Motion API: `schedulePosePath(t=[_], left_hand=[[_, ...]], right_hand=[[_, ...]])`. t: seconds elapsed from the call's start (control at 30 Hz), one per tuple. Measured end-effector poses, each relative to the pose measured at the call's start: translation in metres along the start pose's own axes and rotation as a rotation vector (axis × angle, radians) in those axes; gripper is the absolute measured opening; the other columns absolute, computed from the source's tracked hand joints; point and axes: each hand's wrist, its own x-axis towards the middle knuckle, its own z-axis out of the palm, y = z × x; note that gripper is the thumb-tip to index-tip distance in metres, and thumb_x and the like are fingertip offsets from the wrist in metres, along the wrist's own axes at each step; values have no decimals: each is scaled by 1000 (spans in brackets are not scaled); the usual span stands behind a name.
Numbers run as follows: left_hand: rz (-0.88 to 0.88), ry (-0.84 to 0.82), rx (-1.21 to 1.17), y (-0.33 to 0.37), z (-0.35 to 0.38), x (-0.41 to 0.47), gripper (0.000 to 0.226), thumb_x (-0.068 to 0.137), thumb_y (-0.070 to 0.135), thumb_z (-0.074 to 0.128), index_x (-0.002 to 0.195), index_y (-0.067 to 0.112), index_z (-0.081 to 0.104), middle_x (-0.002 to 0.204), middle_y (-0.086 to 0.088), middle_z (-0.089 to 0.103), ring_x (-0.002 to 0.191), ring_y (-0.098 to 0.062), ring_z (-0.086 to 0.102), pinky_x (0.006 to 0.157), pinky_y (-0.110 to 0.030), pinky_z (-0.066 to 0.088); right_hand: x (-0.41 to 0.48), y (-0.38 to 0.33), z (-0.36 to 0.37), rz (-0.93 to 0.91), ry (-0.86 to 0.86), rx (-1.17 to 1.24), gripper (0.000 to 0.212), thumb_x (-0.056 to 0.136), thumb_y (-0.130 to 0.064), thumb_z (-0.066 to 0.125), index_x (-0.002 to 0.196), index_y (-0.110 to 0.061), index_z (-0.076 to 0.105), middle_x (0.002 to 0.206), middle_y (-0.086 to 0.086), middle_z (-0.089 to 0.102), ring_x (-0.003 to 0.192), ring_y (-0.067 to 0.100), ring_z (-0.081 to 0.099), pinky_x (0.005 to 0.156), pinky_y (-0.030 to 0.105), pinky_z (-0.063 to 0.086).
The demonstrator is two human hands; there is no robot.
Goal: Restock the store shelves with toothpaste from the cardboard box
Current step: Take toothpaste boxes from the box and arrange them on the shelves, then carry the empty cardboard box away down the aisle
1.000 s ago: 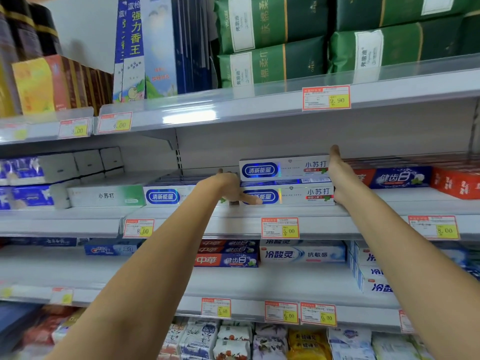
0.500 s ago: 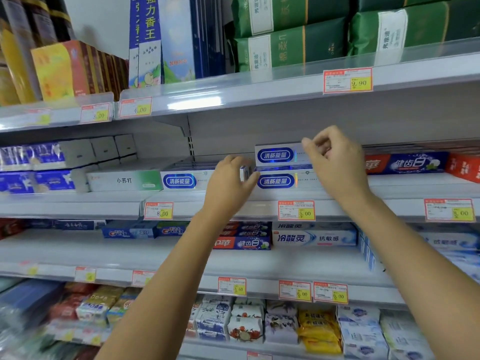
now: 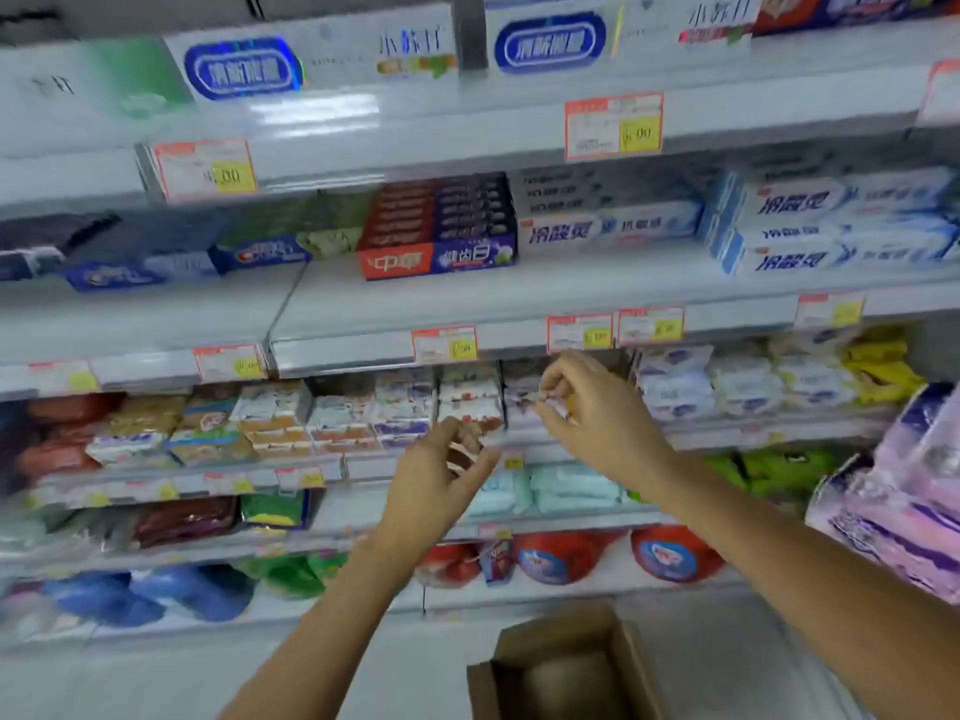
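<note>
White toothpaste boxes with blue oval labels (image 3: 322, 59) lie on the top shelf in view, a second one (image 3: 613, 36) to their right. An open cardboard box (image 3: 566, 662) stands on the floor at the bottom, its inside blurred. My left hand (image 3: 436, 480) hovers mid-air in front of the soap shelf with loosely curled fingers and holds nothing. My right hand (image 3: 597, 413) is a little higher and to the right, fingers also loosely curled and empty. Both hands are well below the toothpaste and above the cardboard box.
Red-and-blue toothpaste boxes (image 3: 439, 257) and white-blue ones (image 3: 831, 226) fill the second shelf. Soap packs (image 3: 322, 418) line the shelf behind my hands. Bagged goods (image 3: 675, 558) sit lower down. Purple tissue packs (image 3: 909, 491) jut in at the right.
Both hands left the stacked toothpaste boxes on the upper shelf and dropped down, empty. The view tilted downward, bringing the lower shelves and the cardboard box into sight.
</note>
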Motion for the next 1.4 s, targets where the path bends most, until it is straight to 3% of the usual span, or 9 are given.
schedulePosePath(t=[0.17, 0.3, 0.4, 0.57, 0.67, 0.83, 1.0, 1.2, 1.4], left_hand=[[-302, -109, 42, -96, 57, -48, 37, 79, -8, 58, 72, 25, 42, 75, -2, 57, 59, -14, 54, 54, -23, 45], [-643, -115, 9, -161, 102, -82, 37, 74, -9, 61, 71, 25, 47, 72, 0, 59, 58, -7, 56, 55, -20, 41], [-871, -40, -72, -219, 142, -110, 31, 72, -6, 71, 72, 21, 55, 74, -1, 64, 64, -13, 64, 62, -26, 49], [-1214, 68, -123, -305, 212, -166, 30, 77, 3, 74, 106, 2, 66, 106, -16, 68, 98, -33, 63, 90, -39, 50], [-1349, 23, -96, -345, 243, -189, 45, 80, 10, 74, 122, 0, 60, 122, -15, 62, 100, -30, 61, 84, -29, 44], [-1477, -17, -169, -410, 282, -207, 57, 80, 15, 74, 132, 4, 52, 131, -14, 56, 116, -30, 56, 98, -34, 44], [-1499, -126, -273, -445, 321, -210, 44, 83, 17, 72, 121, -1, 60, 113, -16, 66, 97, -29, 65, 91, -35, 51], [-1397, -231, -6, -435, 329, -213, 21, 92, 10, 52, 107, -2, 60, 93, -7, 55, 103, -28, 59, 80, -25, 41], [-1461, 185, -146, -414, 237, -237, 26, 88, 15, 52, 64, 8, 56, 62, -7, 59, 71, -31, 61, 59, -28, 45]], right_hand=[[-81, 75, 78, 212, -401, -71, 44, 68, 14, 50, 102, -13, 54, 116, 0, 37, 102, 16, 44, 74, 33, 40], [-139, 144, 140, 378, -596, -37, 41, 61, 14, 56, 95, -10, 60, 109, 8, 48, 104, 26, 53, 82, 29, 42], [-176, 200, 188, 609, -691, -52, 32, 70, 5, 62, 99, -7, 62, 110, 12, 54, 106, 28, 53, 77, 19, 31], [-236, 278, 256, 1140, -677, 4, 31, 81, -11, 68, 106, 7, 61, 106, 21, 63, 99, 35, 61, 60, 19, 42], [-283, 338, 297, 1350, -702, -16, 70, 74, -39, 76, 127, -1, 51, 127, 21, 56, 110, 35, 57, 87, 35, 51], [-309, 371, 333, 1376, -788, -108, 75, 87, -34, 66, 144, -4, 28, 145, 18, 40, 127, 36, 45, 96, 38, 42], [-331, 392, 367, 1217, -949, -212, 40, 95, -28, 50, 128, -4, 50, 126, 15, 58, 111, 33, 55, 85, 35, 44], [-329, 389, 380, 1263, -852, -364, 26, 93, -15, 47, 106, 1, 63, 94, 18, 63, 86, 33, 59, 68, 34, 43], [-298, 311, 400, 1237, -763, -228, 32, 93, -11, 45, 120, -2, 61, 120, 22, 61, 107, 38, 58, 79, 35, 45]])
